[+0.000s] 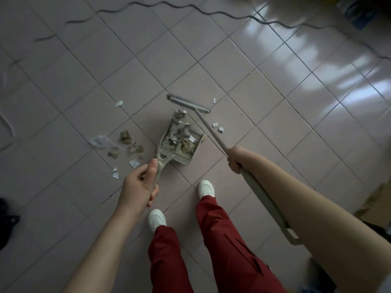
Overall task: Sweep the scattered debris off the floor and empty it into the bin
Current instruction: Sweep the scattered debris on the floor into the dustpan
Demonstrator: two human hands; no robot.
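Note:
My left hand [139, 186] grips the handle of a beige dustpan [191, 156] that rests on the tiled floor and holds a heap of torn paper and brownish scraps [179, 134]. My right hand [234, 160] grips the long beige broom handle [211, 132]; its grey broom head [188, 104] lies on the floor just beyond the dustpan's mouth. More debris [124, 144] lies scattered to the left of the dustpan: paper bits, brown crumpled pieces, a clear plastic wrapper [99, 141]. A few white scraps [218, 126] sit to the right of the broom handle. No bin is in view.
My feet in white shoes [206, 188] and red trousers stand just behind the dustpan. A wavy dark cable [211, 12] runs across the floor at the top. A dark object [8, 220] sits at the left edge, a cardboard box [376, 199] at the right.

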